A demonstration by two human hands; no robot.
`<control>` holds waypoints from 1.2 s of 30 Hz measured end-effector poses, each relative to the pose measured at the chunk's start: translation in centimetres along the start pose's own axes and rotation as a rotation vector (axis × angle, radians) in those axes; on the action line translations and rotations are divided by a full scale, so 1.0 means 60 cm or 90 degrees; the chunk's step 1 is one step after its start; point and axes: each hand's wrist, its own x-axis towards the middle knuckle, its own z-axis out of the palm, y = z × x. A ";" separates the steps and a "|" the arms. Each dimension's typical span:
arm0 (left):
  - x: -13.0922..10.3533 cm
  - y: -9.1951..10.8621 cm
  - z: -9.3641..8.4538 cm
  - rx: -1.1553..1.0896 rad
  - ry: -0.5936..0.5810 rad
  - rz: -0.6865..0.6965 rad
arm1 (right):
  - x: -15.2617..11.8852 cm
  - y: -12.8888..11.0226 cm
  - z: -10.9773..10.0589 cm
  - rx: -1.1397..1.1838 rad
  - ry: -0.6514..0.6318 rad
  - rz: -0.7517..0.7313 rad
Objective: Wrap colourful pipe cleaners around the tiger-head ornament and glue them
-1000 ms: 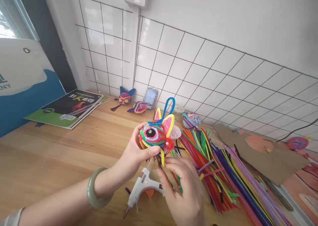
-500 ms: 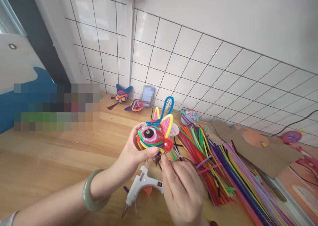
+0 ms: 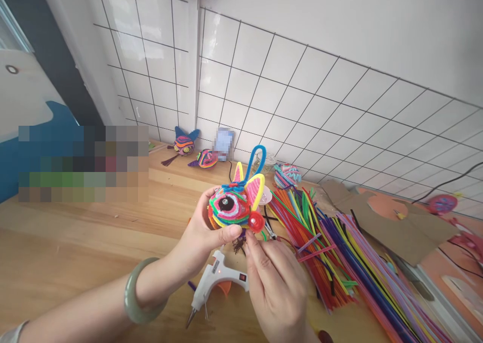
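Observation:
My left hand (image 3: 211,230) is closed around a colourful pipe-cleaner animal head (image 3: 234,213), thumb along its lower edge. The head has a big black-and-white eye, yellow-edged pink ears, a blue loop on top and a red nose with a shiny bead. At its underside, beside a dark brown tassel (image 3: 238,244), the fingers of my right hand (image 3: 277,282) are pinched together; what they grip is hidden. Below the hands lies a white hot glue gun (image 3: 217,277) with a small light on, its nozzle pointing down-left and its handle end partly behind my right hand.
Bundles of pipe cleaners (image 3: 362,262) spread across the right side. Several finished pipe-cleaner heads (image 3: 184,143), a glass jar (image 3: 267,163) and a blurred phone-like item (image 3: 224,143) stand along the tiled wall. Brown cardboard (image 3: 407,232) lies at right, and a small dish (image 3: 265,196) sits behind the head.
The camera view has shifted slightly. Both hands keep their places on the pipe-cleaner head, with only a slight movement of the right fingers beneath it.

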 end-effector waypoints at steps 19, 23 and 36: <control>-0.001 -0.006 -0.002 -0.003 -0.009 -0.013 | 0.004 -0.004 0.003 -0.033 0.000 0.007; 0.002 -0.008 0.000 -0.011 0.008 -0.029 | 0.002 -0.002 0.004 -0.037 -0.004 0.012; 0.000 -0.007 0.002 -0.079 -0.063 -0.054 | 0.002 0.006 0.002 -0.045 0.006 0.017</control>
